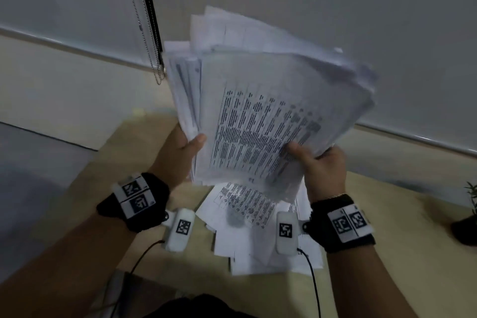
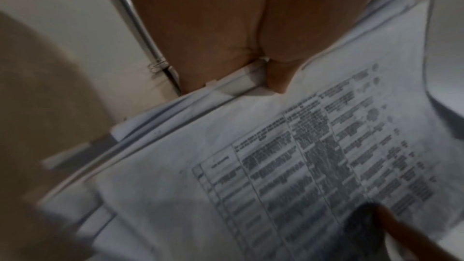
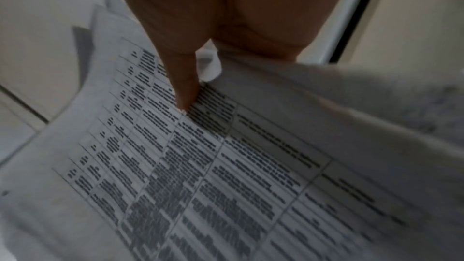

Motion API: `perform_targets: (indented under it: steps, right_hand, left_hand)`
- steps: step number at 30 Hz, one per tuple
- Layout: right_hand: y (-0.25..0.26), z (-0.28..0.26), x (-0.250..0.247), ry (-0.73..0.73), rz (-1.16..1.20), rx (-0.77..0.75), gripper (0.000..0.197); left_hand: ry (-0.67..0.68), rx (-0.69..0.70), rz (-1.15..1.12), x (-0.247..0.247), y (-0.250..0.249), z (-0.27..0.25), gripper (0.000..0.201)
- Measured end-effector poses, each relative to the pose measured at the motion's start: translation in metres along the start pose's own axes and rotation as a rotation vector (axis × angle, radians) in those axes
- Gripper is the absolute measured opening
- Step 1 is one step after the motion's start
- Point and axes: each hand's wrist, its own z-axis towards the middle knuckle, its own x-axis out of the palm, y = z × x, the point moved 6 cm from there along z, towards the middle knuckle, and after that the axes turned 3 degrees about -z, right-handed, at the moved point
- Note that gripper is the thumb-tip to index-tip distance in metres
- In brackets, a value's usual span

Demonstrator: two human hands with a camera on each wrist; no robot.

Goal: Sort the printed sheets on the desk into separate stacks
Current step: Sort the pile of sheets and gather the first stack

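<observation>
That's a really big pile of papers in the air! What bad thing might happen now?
1. The thick bundle of sheets is fanned and uneven, held only at its lower corners by the left hand and right hand. Some pages might slip out.
2. Falling pages would probably land on the loose sheets on the desk and mix with them.
3. The top page bends under the thumb, so it may crease.
</observation>
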Motion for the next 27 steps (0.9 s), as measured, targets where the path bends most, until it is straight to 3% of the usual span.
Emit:
perform_targets:
  steps: [5, 8, 12, 15, 17, 20, 23, 27]
  right_hand:
    - [-0.023, -0.017, 0.009, -0.006, -0.109, 0.057, 0.028]
    - [-0.030, -0.016, 0.013, -0.031, -0.033, 0.119, 0.032]
    - [-0.016, -0.009, 0.011, -0.073, 0.033, 0.008, 0.028]
    - [-0.020, -0.011, 0.009, -0.043, 0.029, 0.043, 0.024]
    - [-0.033, -0.016, 0.010, -0.029, 0.005, 0.133, 0.034]
    - [-0.050, -0.014, 0.009, -0.025, -0.056, 0.182, 0.031]
    - [-0.089, -0.020, 0.010, -0.048, -0.297, 0.334, 0.045]
    - [-0.152, -0.052, 0.005, -0.042, -0.938, 0.724, 0.094]
  left_hand:
    - [0.109, -0.071, -0.039, 0.022, 0.018, -0.017, 0.064]
    - [0.044, -0.065, -0.072, 0.031, 0.014, -0.014, 0.048]
    - [-0.094, -0.013, -0.102, 0.029, -0.003, -0.008, 0.040]
    - [-0.069, -0.029, -0.140, 0.027, 0.003, -0.008, 0.044]
    - [-0.031, -0.074, -0.085, 0.029, 0.012, -0.011, 0.034]
    - [0.008, -0.152, -0.013, 0.036, 0.031, -0.015, 0.023]
    - [-0.038, -0.296, 0.017, 0.040, 0.056, -0.021, 0.012]
    - [-0.195, -0.271, 0.138, 0.022, 0.051, -0.014, 0.032]
